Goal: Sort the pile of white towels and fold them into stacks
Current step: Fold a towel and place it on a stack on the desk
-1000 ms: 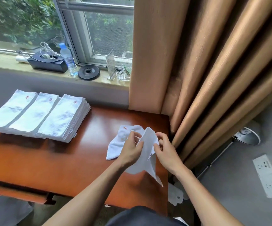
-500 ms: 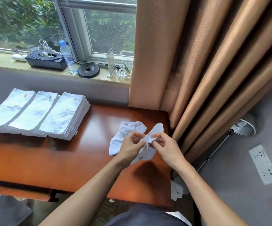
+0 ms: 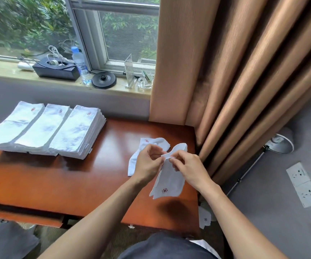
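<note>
Towel (image 3: 169, 182) hangs above our worktop (image 3: 76, 180), left hand (image 3: 148, 161) and right hand (image 3: 186, 167) both pinching its top edge; three folded stacks (image 3: 44, 129) sit well apart.

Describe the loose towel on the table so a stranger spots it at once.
On the reddish wooden table, go to the right end by the tan curtain. A rumpled white towel lies there, partly behind the left hand. Unlike the three folded stacks on the left and the hanging towel pinched by that hand and the right hand, it lies loose and unfolded.
</note>
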Motion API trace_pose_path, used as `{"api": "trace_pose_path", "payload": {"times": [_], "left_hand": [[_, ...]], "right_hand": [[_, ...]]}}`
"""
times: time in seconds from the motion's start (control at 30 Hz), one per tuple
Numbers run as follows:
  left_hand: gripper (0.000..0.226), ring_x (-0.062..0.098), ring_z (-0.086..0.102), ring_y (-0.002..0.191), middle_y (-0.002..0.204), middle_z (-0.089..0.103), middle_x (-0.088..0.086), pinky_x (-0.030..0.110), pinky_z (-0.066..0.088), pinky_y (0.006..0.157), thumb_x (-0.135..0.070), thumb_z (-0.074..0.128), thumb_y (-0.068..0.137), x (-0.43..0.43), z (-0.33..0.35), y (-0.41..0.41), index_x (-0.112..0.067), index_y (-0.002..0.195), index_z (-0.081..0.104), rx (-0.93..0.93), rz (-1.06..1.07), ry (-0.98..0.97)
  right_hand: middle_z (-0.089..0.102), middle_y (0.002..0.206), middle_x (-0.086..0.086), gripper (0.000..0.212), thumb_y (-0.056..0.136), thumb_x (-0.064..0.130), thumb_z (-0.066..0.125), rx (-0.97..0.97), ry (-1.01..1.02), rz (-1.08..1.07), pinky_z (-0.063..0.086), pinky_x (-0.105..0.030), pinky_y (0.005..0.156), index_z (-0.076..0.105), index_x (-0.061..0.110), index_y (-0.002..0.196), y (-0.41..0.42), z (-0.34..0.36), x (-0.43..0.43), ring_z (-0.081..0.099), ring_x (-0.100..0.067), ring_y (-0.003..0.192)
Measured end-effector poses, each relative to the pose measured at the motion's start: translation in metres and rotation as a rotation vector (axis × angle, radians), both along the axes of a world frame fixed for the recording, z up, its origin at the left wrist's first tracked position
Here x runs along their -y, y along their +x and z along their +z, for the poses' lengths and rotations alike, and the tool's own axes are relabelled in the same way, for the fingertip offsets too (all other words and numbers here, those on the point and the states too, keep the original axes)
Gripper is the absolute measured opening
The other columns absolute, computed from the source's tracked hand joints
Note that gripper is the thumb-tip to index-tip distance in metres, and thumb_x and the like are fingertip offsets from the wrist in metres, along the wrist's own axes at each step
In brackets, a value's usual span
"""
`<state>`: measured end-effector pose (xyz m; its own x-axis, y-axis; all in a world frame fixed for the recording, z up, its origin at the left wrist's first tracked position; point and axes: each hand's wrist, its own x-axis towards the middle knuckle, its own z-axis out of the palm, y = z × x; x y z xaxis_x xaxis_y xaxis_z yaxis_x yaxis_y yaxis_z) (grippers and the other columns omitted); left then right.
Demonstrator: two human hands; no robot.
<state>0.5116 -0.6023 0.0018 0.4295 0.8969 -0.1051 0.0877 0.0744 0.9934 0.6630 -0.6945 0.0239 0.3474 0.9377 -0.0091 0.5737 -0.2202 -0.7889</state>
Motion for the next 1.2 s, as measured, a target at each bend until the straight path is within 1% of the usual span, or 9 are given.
{"api": "trace_pose_path", "payload": {"times": [0.17,0.4,0.47,0.57,0.67,0.83,0.93,1.07,1.2], "left_hand": [[0.018,0.016,0.075,0.095,0.094,0.078,0.001,0.037,0.060,0.089,0.002,0.072,0.087,0.002,-0.002,-0.003,-0.012,0.095,0.065,-0.002,-0.019,0.026],[0.024,0.012,0.075,0.095,0.094,0.078,-0.004,0.026,0.059,0.084,0.005,0.064,0.088,0.005,0.001,-0.005,-0.018,0.091,0.066,-0.028,-0.047,0.140],[0.021,0.012,0.075,0.093,0.094,0.077,-0.004,0.026,0.059,0.083,0.005,0.065,0.088,0.005,0.002,-0.004,-0.015,0.094,0.063,-0.031,-0.058,0.165],[0.025,0.005,0.073,0.089,0.097,0.071,-0.004,0.014,0.052,0.074,0.005,0.061,0.090,0.010,0.007,-0.004,-0.019,0.096,0.058,-0.083,-0.066,0.246],[0.032,-0.001,0.071,0.089,0.103,0.066,-0.003,0.006,0.046,0.075,0.010,0.055,0.090,0.015,0.012,-0.004,-0.020,0.102,0.055,-0.073,-0.079,0.323],[0.034,0.003,0.069,0.095,0.104,0.069,0.001,0.007,0.045,0.075,-0.006,0.056,0.092,0.015,0.013,0.001,-0.030,0.112,0.046,-0.079,-0.137,0.275],[0.032,-0.003,0.064,0.090,0.101,0.063,-0.007,0.014,0.047,0.075,-0.014,0.056,0.089,0.012,-0.001,-0.004,-0.033,0.112,0.045,-0.145,-0.231,0.201],[0.018,-0.001,0.056,0.082,0.092,0.061,-0.013,0.024,0.045,0.070,-0.033,0.058,0.089,0.014,-0.027,-0.008,-0.020,0.102,0.060,-0.303,-0.406,0.212],[0.029,0.022,0.063,0.092,0.098,0.069,0.003,0.043,0.051,0.078,-0.035,0.054,0.100,0.007,-0.040,-0.007,-0.009,0.102,0.064,-0.405,-0.431,0.212]], "right_hand": [[0.069,0.066,0.011,0.010,0.095,0.031,0.074,0.019,0.004,-0.008,0.056,-0.044,0.077,0.070,0.027,0.086,-0.004,0.003,-0.003,0.068,-0.011,0.068],[0.069,0.065,0.009,0.015,0.094,0.035,0.075,0.055,-0.025,-0.014,0.056,-0.044,0.076,0.066,0.026,0.085,-0.005,0.007,-0.003,0.068,-0.012,0.069],[0.071,0.071,0.009,0.015,0.094,0.036,0.074,0.066,-0.034,-0.027,0.055,-0.045,0.078,0.064,0.025,0.091,-0.005,0.008,-0.003,0.070,-0.017,0.076],[0.073,0.078,0.011,0.023,0.094,0.037,0.074,0.086,-0.037,0.008,0.054,-0.042,0.080,0.057,0.029,0.108,-0.005,0.010,-0.001,0.070,-0.020,0.086],[0.072,0.086,0.011,0.033,0.096,0.043,0.069,0.154,-0.023,0.049,0.053,-0.041,0.084,0.063,0.033,0.127,-0.006,0.013,0.003,0.069,-0.020,0.092],[0.063,0.075,0.023,0.019,0.095,0.045,0.070,0.178,0.068,-0.027,0.051,-0.039,0.074,0.069,0.026,0.097,-0.007,0.012,0.010,0.064,-0.011,0.081],[0.061,0.071,0.020,0.016,0.093,0.043,0.073,0.208,0.081,-0.057,0.051,-0.040,0.071,0.068,0.027,0.091,-0.006,0.014,0.010,0.062,-0.013,0.076],[0.066,0.075,0.017,0.009,0.092,0.039,0.075,0.055,0.127,-0.112,0.050,-0.033,0.070,0.068,0.034,0.088,-0.003,0.015,0.014,0.063,-0.007,0.076],[0.065,0.073,0.015,0.009,0.093,0.039,0.074,-0.035,0.170,-0.242,0.050,-0.031,0.066,0.067,0.036,0.089,0.009,0.017,0.020,0.061,-0.007,0.070]]}}
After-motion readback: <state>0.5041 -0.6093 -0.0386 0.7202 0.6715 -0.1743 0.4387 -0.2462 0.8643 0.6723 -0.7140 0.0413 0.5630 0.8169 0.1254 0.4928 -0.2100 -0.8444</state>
